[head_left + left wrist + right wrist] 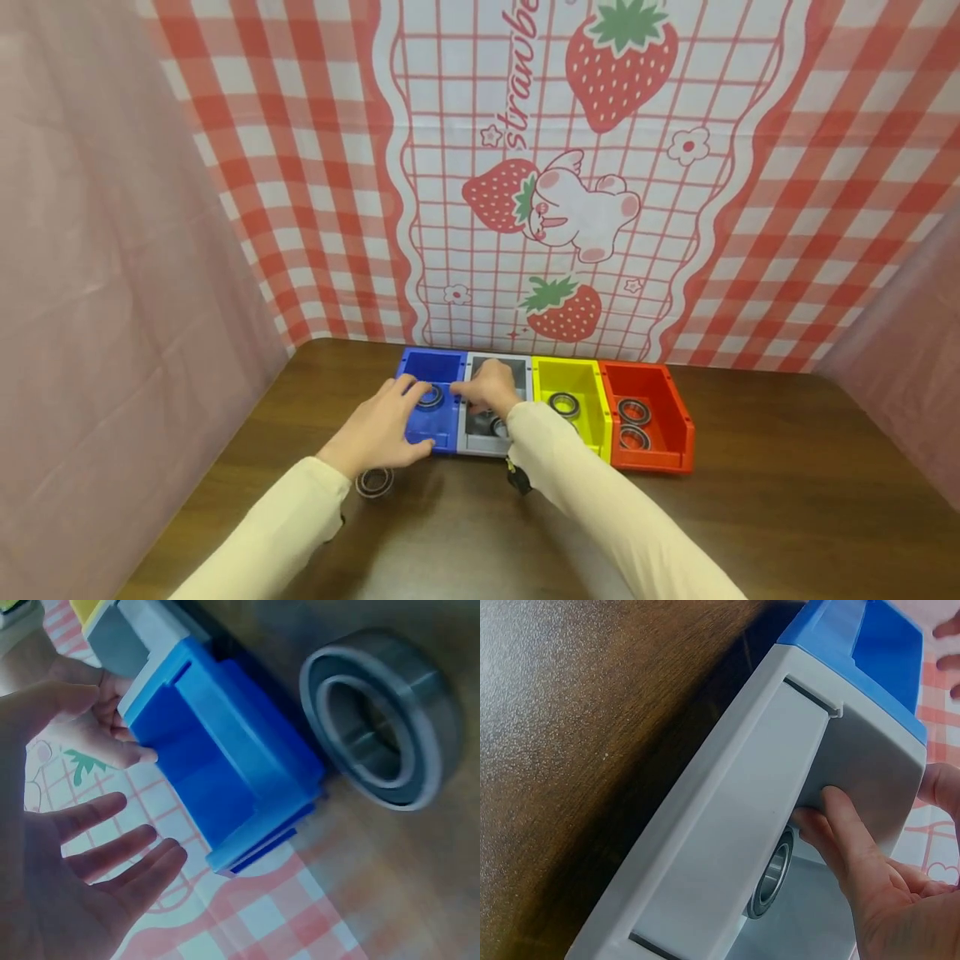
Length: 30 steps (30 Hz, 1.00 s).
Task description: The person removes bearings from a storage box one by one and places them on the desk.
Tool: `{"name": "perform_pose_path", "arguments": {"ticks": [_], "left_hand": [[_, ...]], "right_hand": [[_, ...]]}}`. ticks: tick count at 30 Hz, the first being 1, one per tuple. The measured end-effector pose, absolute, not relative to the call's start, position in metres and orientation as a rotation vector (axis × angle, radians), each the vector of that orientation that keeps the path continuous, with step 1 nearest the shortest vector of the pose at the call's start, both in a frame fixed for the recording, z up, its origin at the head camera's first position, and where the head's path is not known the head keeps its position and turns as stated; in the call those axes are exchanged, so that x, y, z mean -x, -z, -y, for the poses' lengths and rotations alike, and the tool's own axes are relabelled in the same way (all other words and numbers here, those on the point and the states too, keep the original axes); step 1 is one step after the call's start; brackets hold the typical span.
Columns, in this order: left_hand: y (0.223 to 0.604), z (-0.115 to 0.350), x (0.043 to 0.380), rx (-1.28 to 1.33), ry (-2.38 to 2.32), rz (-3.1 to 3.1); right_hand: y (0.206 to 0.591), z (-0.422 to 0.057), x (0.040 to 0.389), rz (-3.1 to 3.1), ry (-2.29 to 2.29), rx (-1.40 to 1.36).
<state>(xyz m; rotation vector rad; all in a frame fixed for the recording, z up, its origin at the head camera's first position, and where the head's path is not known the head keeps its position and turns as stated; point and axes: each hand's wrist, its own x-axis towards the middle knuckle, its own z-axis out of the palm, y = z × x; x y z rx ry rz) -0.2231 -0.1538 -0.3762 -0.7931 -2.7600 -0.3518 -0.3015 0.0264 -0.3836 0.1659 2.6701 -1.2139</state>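
Observation:
My left hand hovers at the left side of the blue bin, its fingers spread and holding nothing. A ball bearing lies inside that bin. With its fingers down inside the grey bin and its thumb over the side next to the blue one, my right hand pinches the adjoining side walls. Inside the grey bin, a bearing leans near the front lip, below the right fingers. Another bearing lies on the table in front of the blue bin, close to my left wrist.
A yellow bin and a red bin continue the row to the right, each with bearings inside. The row stands on a brown wooden table, before a checked strawberry cloth. Pink curtains hang at both sides.

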Motion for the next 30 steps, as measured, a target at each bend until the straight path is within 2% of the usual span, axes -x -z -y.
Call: {"name": "perform_pose_path", "arguments": {"ticks": [18, 30], "left_hand": [[0.368, 0.126, 0.273, 0.690, 0.288, 3.075], [0.389, 0.116, 0.290, 0.601, -0.006, 3.129]], "right_hand": [[0.383, -0.028, 0.298, -2.663, 1.259, -0.159], [0.384, -0.029, 0.300, -2.662, 1.263, -0.158]]}}
